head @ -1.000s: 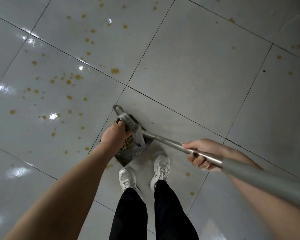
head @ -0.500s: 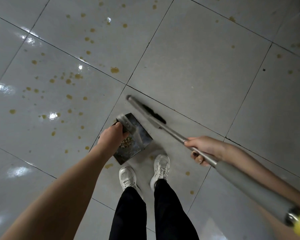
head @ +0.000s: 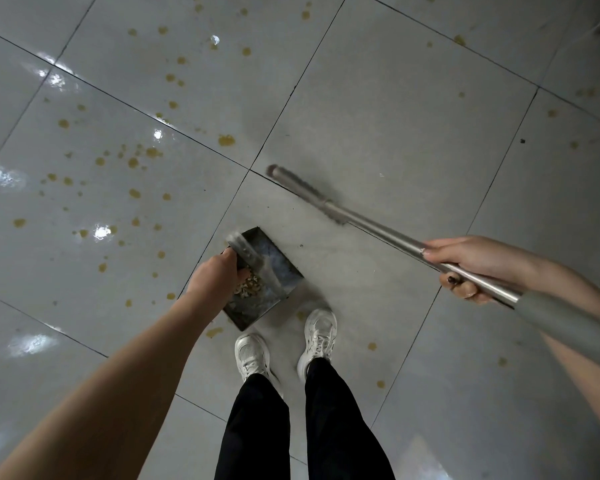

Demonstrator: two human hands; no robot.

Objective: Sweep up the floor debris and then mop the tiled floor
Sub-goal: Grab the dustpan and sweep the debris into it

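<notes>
My left hand [head: 213, 278] grips the upright handle of a dark metal dustpan [head: 274, 285], which sits on the tiled floor [head: 378, 109] just ahead of my feet. Pale crumbs [head: 248, 288] lie in the pan near my fingers. My right hand [head: 471, 268] grips the silver pole of a broom [head: 378, 226]. The broom's blurred head [head: 302, 187] rests on the tile to the upper right of the dustpan, apart from it. Yellowish spots [head: 226, 140] dot the floor to the left and beyond.
My white shoes [head: 319, 334] and black trouser legs stand right behind the dustpan. A few more spots [head: 380, 383] lie on the tile beside my right foot. Glossy reflections mark the left tiles.
The broom head has swung from over the dustpan up and to the right onto the floor. My right hand moved right with the pole. The dustpan and my left hand stayed put.
</notes>
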